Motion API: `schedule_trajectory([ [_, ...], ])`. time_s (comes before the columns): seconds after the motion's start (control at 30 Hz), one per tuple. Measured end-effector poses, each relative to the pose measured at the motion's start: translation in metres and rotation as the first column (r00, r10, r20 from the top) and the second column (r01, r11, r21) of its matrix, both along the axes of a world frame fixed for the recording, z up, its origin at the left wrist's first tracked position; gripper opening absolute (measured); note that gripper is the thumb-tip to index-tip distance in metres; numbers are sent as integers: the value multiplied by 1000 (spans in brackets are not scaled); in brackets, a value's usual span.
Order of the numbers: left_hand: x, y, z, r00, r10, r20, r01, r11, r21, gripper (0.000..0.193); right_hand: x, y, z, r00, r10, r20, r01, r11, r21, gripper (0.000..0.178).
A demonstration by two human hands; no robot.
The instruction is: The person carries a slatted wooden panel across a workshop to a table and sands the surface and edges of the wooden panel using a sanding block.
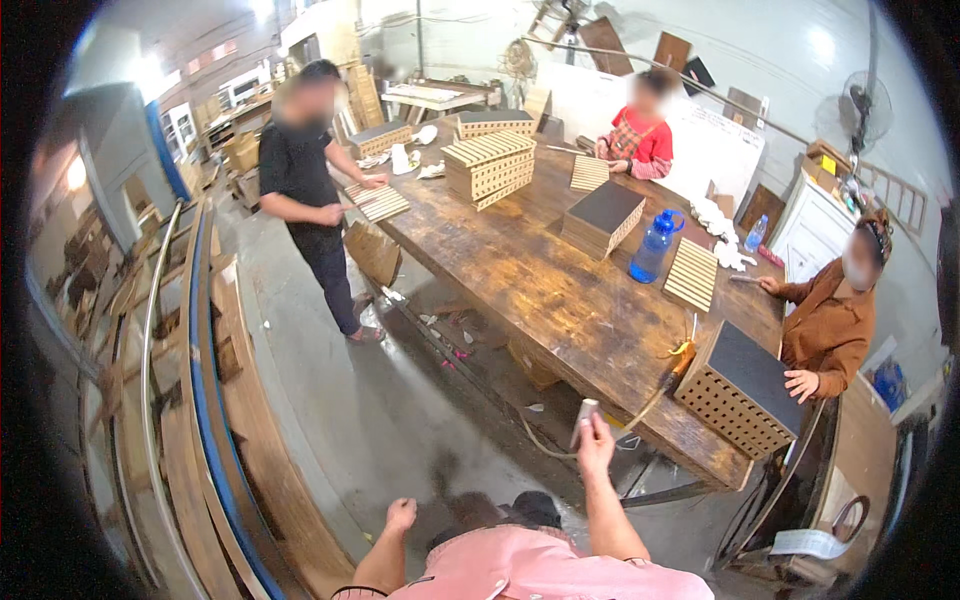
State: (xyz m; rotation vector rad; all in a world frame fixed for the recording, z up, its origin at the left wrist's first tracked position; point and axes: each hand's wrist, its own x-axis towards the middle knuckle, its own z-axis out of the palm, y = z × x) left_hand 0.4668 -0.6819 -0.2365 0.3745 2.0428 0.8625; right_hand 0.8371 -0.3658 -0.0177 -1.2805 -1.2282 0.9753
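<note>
My right hand [596,447] is raised just off the table's near edge, its fingers closed round a small flat block [586,411] with a pale end, perhaps a sanding block. Low by my left side, my left hand [401,514] is curled into a fist, and nothing shows in it. Beyond my right hand is the long brown wooden table [500,262]. Near its right end stands a stack of perforated boards [735,400] with a dark top. An orange-yellow tool [683,355] with a hose [647,408] lies beside that stack; the hose droops over the edge.
Slatted boards [691,274], more stacks [490,165] and a blue water bottle [655,245] stand on the table. One person [310,150] works at the left, another [640,135] at the far side, a third [835,310] at the right. Long planks [265,430] line the left.
</note>
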Motion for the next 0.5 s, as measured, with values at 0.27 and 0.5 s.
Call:
schedule_trajectory([
  [0.27, -111, 272, 94, 990, -69, -123, 101, 957, 273, 28, -61, 145, -1, 957, -247, -152, 250, 968, -1, 41],
  [0.5, -171, 477, 178, 962, -248, -110, 271, 871, 409, 29, -156, 255, -21, 972, -220, -79, 214, 974, -78, 39],
])
